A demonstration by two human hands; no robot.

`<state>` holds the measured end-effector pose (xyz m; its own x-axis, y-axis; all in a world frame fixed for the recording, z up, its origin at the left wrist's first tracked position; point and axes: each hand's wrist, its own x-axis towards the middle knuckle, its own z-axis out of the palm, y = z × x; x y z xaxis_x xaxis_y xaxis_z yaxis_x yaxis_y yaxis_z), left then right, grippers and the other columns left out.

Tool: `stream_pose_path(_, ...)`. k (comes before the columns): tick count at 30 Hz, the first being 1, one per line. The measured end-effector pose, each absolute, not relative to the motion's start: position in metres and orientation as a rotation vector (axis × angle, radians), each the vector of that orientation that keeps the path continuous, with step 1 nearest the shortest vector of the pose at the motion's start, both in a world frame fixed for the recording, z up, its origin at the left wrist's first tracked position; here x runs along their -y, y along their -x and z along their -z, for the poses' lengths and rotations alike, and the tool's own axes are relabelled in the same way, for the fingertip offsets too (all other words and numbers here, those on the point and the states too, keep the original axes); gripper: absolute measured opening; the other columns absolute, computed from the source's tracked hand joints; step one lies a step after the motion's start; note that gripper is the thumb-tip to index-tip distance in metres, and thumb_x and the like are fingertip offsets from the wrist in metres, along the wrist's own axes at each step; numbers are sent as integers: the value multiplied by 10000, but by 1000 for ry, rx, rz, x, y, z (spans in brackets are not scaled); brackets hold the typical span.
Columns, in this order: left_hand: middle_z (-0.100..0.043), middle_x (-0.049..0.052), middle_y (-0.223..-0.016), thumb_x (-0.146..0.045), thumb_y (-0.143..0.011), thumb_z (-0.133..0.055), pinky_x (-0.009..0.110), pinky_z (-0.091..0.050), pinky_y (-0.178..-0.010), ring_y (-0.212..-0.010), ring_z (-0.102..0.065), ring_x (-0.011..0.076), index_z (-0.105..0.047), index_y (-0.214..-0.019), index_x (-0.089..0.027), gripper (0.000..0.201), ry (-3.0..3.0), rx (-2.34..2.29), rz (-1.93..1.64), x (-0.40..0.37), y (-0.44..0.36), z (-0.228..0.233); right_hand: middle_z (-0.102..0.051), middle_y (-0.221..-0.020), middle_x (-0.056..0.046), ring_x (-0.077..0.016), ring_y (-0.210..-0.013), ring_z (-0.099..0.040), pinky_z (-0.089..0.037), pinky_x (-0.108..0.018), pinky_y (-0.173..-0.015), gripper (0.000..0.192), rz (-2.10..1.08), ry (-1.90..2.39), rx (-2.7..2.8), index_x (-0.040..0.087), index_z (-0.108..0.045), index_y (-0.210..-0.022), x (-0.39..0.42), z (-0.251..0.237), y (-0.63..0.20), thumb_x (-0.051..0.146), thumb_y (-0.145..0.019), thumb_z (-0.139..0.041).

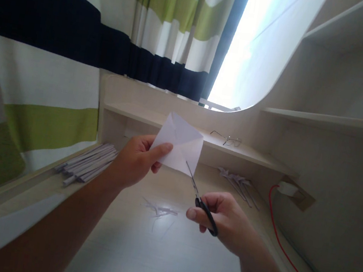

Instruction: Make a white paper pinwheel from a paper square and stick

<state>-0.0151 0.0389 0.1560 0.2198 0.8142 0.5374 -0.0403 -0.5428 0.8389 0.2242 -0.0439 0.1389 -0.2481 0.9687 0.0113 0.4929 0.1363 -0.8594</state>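
Note:
My left hand (137, 159) pinches a folded piece of white paper (180, 142) by its left edge and holds it up above the desk. My right hand (224, 217) grips black-handled scissors (201, 200). Their thin blades point up and left, and the tips touch the paper's lower right edge. Thin paper scraps (160, 209) lie on the desk below the hands.
A pale wooden desk (157, 250) with a low shelf behind it holds eyeglasses (228, 139). Rolled paper strips (86, 165) lie at the left, folded paper shapes (239, 183) at the right. A white sheet (22, 221) lies near left. A red cable (283, 251) runs from a wall socket. Striped curtain behind.

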Motion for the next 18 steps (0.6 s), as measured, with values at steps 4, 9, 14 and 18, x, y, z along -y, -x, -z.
stream_pose_path(4,-545,-30,-523,-433,-922,-654,213,-377,-478,-485,-482,95,-593,-658,-159,385,-1740,-704,-1408,-38,15,-156,-580,-546,13,-85,-487,-425,-276,-240,-468,466,-1030,1404,1816,140,-659,-633,45,-141,-224,565,-774,-787)
stream_pose_path(9,-547,-31,-528,-435,-930,-649,213,-380,-489,-490,-482,92,-594,-662,-158,389,-1757,-687,-1406,-39,16,-156,-579,-553,13,-87,-493,-433,-285,-237,-471,469,-1049,1393,1826,138,-668,-646,43,-139,-225,573,-772,-789)
stream_pose_path(14,-543,-33,-533,-431,-931,-649,215,-378,-492,-497,-481,94,-591,-659,-161,387,-1768,-660,-1394,-38,15,-156,-578,-564,13,-86,-497,-426,-283,-235,-472,458,-1059,1381,1829,137,-672,-662,41,-137,-226,564,-783,-782)
stream_pose_path(18,-538,-33,-539,-442,-924,-652,220,-373,-494,-502,-476,99,-590,-660,-165,388,-1773,-644,-1362,-36,15,-157,-572,-572,14,-91,-509,-430,-291,-237,-482,443,-1057,1365,1839,139,-674,-677,41,-137,-227,553,-800,-772)
